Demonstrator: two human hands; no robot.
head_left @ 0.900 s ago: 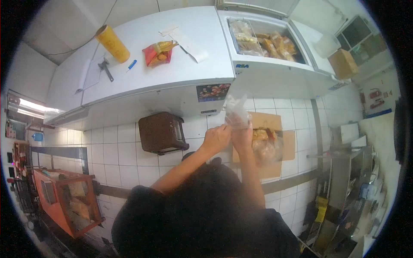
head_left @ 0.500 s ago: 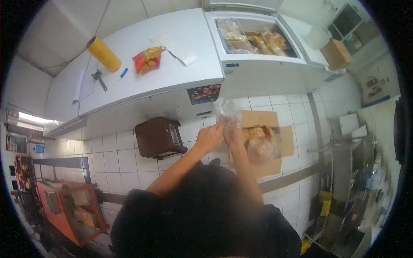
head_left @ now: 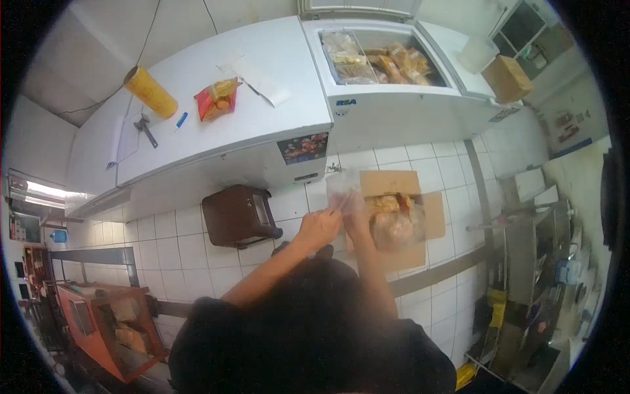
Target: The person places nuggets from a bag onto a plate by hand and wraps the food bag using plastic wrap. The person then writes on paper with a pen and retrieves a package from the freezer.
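Note:
A clear plastic bag [head_left: 341,186] is held up in front of me, above the floor. My left hand [head_left: 320,228] pinches its lower left edge with fingers closed. My right hand [head_left: 354,213] is closed on the bag's right side, its fingertips partly covered by the blurry plastic. Just right of my right hand, an open cardboard box [head_left: 433,213] stands on the tiled floor. Inside it are bagged yellow-brown items [head_left: 397,226] and a clear plastic wrap.
A brown stool [head_left: 236,215] stands on the left. The white freezer top [head_left: 262,121] bears a yellow roll [head_left: 151,92], a red-gold packet [head_left: 216,100] and a blue pen. An open freezer [head_left: 387,98] holds bagged goods. Metal shelving [head_left: 525,262] is at the right.
The view has shifted, so the freezers and stool sit further left. The plastic bag has changed shape between my hands, its top folding lower. Both hands still grip it.

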